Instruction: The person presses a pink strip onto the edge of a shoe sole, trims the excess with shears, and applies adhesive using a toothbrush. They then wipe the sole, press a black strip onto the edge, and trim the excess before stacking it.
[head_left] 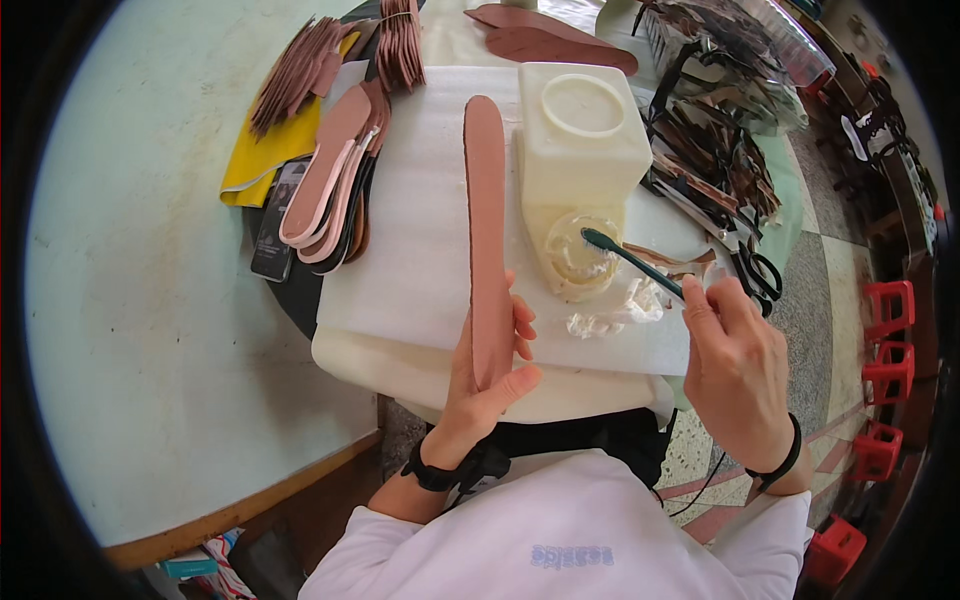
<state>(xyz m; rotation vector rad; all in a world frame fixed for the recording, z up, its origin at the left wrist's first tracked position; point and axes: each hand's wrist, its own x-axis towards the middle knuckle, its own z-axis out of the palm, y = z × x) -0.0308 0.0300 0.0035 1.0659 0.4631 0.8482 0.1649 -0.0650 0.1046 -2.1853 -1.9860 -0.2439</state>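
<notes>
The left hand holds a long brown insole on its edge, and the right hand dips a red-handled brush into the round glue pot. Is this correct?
One detail is wrong: the brush has a dark green handle, not red, as the head view shows. The rest stands: the left hand holds the long brown insole on its edge, and the right hand dips the brush into the round glue pot.

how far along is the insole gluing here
Looks early to midway, as far as one view tells. Done: a fanned stack of insoles lies at the left of the white sheet, though whether they are glued cannot be told. In hand: the left hand holds a brown insole on edge while the right hand dips a green brush into the glue tub. Left: bundles of pieces wait at the table's far side.
</notes>
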